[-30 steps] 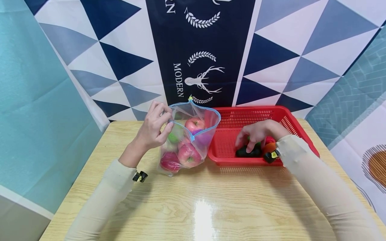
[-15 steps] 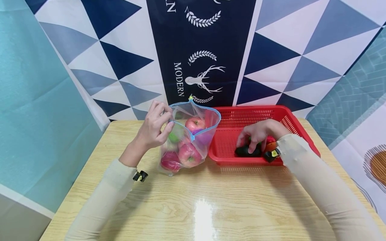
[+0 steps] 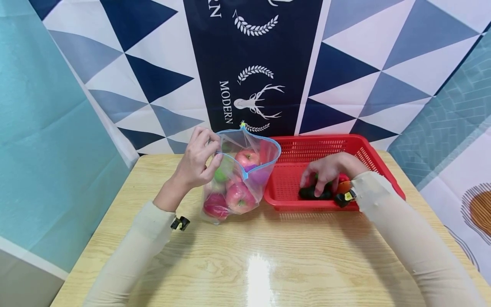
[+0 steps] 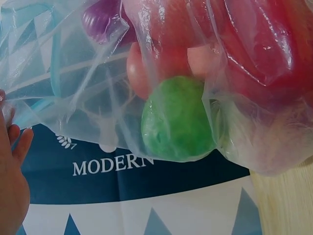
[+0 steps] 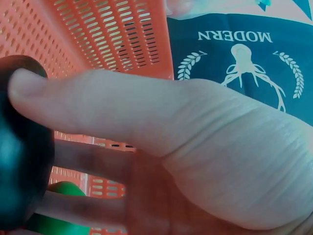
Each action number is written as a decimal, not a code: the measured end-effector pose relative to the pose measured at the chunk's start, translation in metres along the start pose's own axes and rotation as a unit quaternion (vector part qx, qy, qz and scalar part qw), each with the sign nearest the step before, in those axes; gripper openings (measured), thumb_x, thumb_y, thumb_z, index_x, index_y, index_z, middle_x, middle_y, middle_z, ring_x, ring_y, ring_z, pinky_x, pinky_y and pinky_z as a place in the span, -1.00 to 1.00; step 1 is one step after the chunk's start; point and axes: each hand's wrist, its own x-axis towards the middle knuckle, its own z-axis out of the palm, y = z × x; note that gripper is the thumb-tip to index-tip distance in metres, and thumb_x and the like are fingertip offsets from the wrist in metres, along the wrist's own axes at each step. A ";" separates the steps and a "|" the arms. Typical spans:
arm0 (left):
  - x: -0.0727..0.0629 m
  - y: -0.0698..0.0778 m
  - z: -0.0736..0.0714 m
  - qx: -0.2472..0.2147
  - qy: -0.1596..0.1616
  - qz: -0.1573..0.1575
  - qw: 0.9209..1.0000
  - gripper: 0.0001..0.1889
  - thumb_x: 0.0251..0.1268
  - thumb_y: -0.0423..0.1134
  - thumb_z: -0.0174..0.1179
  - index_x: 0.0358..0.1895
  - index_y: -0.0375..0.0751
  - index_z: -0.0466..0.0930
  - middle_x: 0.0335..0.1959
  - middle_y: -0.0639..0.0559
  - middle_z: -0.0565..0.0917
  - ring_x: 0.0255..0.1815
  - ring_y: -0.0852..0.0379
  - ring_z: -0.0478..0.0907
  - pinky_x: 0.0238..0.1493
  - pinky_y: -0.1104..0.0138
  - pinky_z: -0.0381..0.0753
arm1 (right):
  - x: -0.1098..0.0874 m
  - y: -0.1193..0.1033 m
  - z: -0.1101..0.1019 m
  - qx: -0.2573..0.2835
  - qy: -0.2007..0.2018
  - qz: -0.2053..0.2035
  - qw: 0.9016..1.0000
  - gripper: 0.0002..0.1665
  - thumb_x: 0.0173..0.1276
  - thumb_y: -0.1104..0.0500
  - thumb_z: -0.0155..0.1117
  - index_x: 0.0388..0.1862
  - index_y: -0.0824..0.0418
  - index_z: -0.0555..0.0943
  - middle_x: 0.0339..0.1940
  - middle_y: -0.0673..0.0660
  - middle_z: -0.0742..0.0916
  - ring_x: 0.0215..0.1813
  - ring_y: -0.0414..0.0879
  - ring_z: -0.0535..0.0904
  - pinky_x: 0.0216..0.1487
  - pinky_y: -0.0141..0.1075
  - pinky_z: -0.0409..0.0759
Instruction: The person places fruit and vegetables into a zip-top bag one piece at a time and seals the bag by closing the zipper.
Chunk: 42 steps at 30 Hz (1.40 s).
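Bc the R hand (image 3: 326, 170) is bent down at the wrist into the red basket (image 3: 281, 184), only part of the dark oblong item (image 3: 309, 193) it grips shows; that item's in the basket, by the near wall, L of its middle. R thumb lies on the near side of it, fingers round the far side per R wrist view. Next to it, partly under the hand: a green item (image 5: 66, 208), plus an orange one (image 3: 343, 186) toward the R. Basket's at the desk's (image 3: 215, 264) far R corner. Just L of it, nearer the far edge than the near: clear bag (image 3: 274, 150) w/ blue rim, mouth gaping, apples (image 3: 241, 197) & a purple item (image 3: 258, 174) inside. L hand (image 3: 197, 157) is raised beside the bag, pinching the rim's L side b/w thumb & fingers, back of hand up. L forearm slants in over the desk's near edge, L half; R forearm comes over the near R corner & angles inward. Both in pale sleeves (image 3: 406, 238), w/ black wrist cams (image 3: 180, 223).
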 end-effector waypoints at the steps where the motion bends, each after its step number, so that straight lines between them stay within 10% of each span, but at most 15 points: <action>1: 0.000 0.000 0.000 0.000 -0.001 -0.001 1.000 -0.76 0.43 -0.29 0.02 -0.44 -0.28 0.51 -0.21 -0.25 0.59 -0.02 -0.27 0.46 0.18 -0.13 0.47 | 0.000 0.000 0.000 0.001 -0.006 0.000 1.000 -0.33 0.40 0.21 0.59 0.47 0.10 0.63 0.40 0.29 0.65 0.29 0.10 0.65 0.04 0.02 0.92; 10: -0.001 0.001 -0.002 0.003 0.000 0.001 1.000 -0.77 0.42 -0.29 0.03 -0.44 -0.28 0.50 -0.22 -0.24 0.59 -0.04 -0.25 0.45 0.15 -0.11 0.46 | 0.000 0.000 0.001 0.007 -0.014 0.000 1.000 -0.36 0.40 0.21 0.59 0.44 0.08 0.65 0.37 0.27 0.66 0.26 0.10 0.67 0.02 0.03 0.92; 28: -0.004 0.001 -0.002 0.005 -0.004 -0.007 1.000 -0.77 0.42 -0.28 0.03 -0.43 -0.28 0.53 -0.21 -0.24 0.59 -0.02 -0.24 0.45 0.15 -0.11 0.46 | -0.036 -0.026 -0.013 0.031 0.149 -0.110 0.982 -0.24 0.45 0.16 0.60 0.59 0.11 0.58 0.51 0.35 0.62 0.48 0.31 0.56 0.08 -0.03 0.91; 42: -0.002 0.000 -0.002 0.004 0.000 0.002 1.000 -0.77 0.43 -0.30 0.02 -0.44 -0.28 0.50 -0.21 -0.25 0.59 -0.04 -0.25 0.45 0.15 -0.12 0.46 | -0.057 -0.059 -0.010 0.045 0.351 -0.204 0.913 -0.30 0.43 0.28 0.57 0.53 0.12 0.64 0.40 0.25 0.75 0.36 0.22 0.73 0.08 -0.31 0.78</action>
